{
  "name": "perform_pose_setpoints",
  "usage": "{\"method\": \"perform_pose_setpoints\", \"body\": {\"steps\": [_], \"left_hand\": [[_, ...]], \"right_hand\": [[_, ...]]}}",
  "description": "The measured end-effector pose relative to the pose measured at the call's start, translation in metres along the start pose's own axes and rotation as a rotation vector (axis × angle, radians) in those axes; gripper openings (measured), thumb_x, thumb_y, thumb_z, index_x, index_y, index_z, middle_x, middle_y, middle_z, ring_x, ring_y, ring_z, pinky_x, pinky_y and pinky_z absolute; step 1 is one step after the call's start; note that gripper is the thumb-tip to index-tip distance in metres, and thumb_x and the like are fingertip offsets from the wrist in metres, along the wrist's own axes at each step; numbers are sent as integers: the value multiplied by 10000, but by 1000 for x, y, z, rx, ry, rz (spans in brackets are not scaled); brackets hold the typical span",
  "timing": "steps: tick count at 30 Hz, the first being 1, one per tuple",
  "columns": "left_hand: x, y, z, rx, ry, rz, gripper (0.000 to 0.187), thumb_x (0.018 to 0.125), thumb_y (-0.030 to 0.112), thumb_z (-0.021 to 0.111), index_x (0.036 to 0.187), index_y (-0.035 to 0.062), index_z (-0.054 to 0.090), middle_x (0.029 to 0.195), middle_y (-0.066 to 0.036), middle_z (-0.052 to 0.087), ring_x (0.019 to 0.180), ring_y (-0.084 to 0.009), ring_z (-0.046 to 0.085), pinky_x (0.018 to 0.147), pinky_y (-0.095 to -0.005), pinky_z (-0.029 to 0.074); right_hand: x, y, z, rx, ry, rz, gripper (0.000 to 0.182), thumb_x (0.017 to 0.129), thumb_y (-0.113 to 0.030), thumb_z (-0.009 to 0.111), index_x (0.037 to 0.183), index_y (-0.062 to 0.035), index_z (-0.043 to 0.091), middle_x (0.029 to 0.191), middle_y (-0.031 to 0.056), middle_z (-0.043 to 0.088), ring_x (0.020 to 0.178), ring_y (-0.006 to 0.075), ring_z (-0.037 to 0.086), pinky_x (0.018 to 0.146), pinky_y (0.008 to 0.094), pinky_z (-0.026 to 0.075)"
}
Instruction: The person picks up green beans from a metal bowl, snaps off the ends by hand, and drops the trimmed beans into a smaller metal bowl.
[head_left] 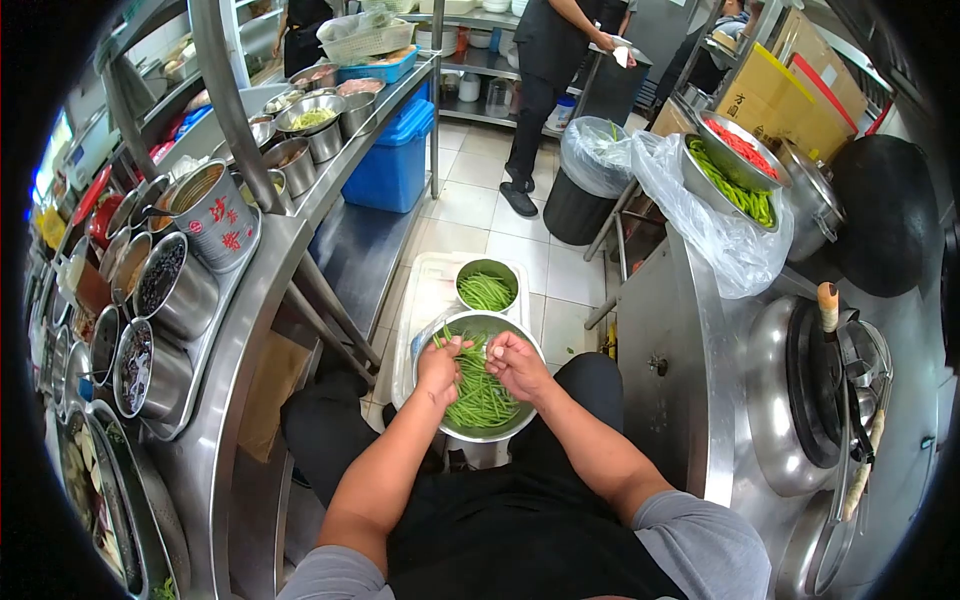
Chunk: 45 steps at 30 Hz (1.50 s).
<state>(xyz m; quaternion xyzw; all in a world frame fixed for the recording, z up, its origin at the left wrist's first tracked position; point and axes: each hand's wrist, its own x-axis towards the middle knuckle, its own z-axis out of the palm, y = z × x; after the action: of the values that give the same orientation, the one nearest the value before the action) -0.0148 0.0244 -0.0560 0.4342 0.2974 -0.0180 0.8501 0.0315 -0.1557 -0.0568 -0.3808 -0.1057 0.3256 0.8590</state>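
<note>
Both hands are over a large steel bowl (530, 423) of long green beans (480, 398). My left hand (440, 366), at the bowl's left side, has its fingers closed around some green beans that stick up past the fingertips. My right hand (516, 364) is at the bowl's upper right, thumb and fingers pinched together; whatever lies between them is too small to make out. Just beyond the bowl is a smaller steel pot (487, 264) with shorter green bean pieces (486, 291). It stands on a white tray (412, 300).
Steel counters (300, 225) with pots of ingredients line the left. On the right counter (700, 330) are bowls of green peppers (728, 185) and red peppers (740, 150), plus a wok (775, 400). A person in black (545, 60) stands ahead near a bin (580, 215).
</note>
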Motion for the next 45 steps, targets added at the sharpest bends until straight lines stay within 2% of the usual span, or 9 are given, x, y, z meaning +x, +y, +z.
{"method": "perform_pose_setpoints", "body": {"steps": [2,4,5,7,11,17,33,41,45], "left_hand": [[4,-3,-3,-6,40,-19,138,1029,155,623,1159,108,611,1000,-59,729,581,-85,452,487,-267,337],[5,2,-2,-30,112,41,120,979,116,578,1092,76,581,875,-58,666,542,-83,432,453,-252,326],[4,5,-2,-29,109,38,120,979,116,578,1092,76,581,875,-58,666,542,-83,432,453,-252,326],[3,12,-4,-164,101,-4,124,938,118,536,1053,88,572,764,-25,553,572,-108,461,462,-261,331],[9,17,-8,-314,70,-63,106,884,85,520,978,74,566,792,-53,523,630,-174,484,516,-296,353],[9,5,-6,-225,-66,-2,74,869,47,532,926,68,574,797,-73,593,590,-152,486,495,-282,361],[11,-12,-4,140,-29,-61,211,1013,253,664,1044,63,752,718,0,541,598,-125,465,509,-301,390],[10,-11,-5,192,-43,-85,192,1013,245,683,1085,70,710,820,2,580,597,-118,488,499,-272,383],[7,-9,-5,52,-82,-30,193,1007,228,690,1121,73,673,876,-4,603,578,-95,471,484,-263,362]], "right_hand": [[5,0,-8,32,-83,17,100,962,-87,681,998,-70,589,889,17,605,773,111,524,708,285,442],[12,3,-18,-822,179,278,152,924,-91,704,1010,-37,591,980,106,643,850,201,619,794,346,497],[9,8,-22,-822,183,277,152,924,-91,704,1010,-37,591,980,106,643,850,201,619,794,346,497],[-1,26,-24,-1740,277,97,281,886,-123,728,1095,9,593,1133,212,656,1019,374,667,918,431,522],[7,66,-57,-1793,315,5,432,867,-168,742,1225,12,580,1319,268,588,1155,437,636,986,498,522],[5,65,-40,-1882,248,315,356,897,-222,690,1185,-19,640,1168,230,681,1105,420,678,940,508,546],[13,25,-36,-1356,693,-122,152,894,-184,725,875,-36,695,816,139,710,736,283,699,690,407,542],[4,11,-22,-155,359,59,54,992,-119,668,978,-110,617,864,9,655,663,105,512,631,284,430],[0,12,-12,-97,236,144,61,1011,-135,657,975,-110,615,889,18,657,703,105,528,660,290,444]]}}
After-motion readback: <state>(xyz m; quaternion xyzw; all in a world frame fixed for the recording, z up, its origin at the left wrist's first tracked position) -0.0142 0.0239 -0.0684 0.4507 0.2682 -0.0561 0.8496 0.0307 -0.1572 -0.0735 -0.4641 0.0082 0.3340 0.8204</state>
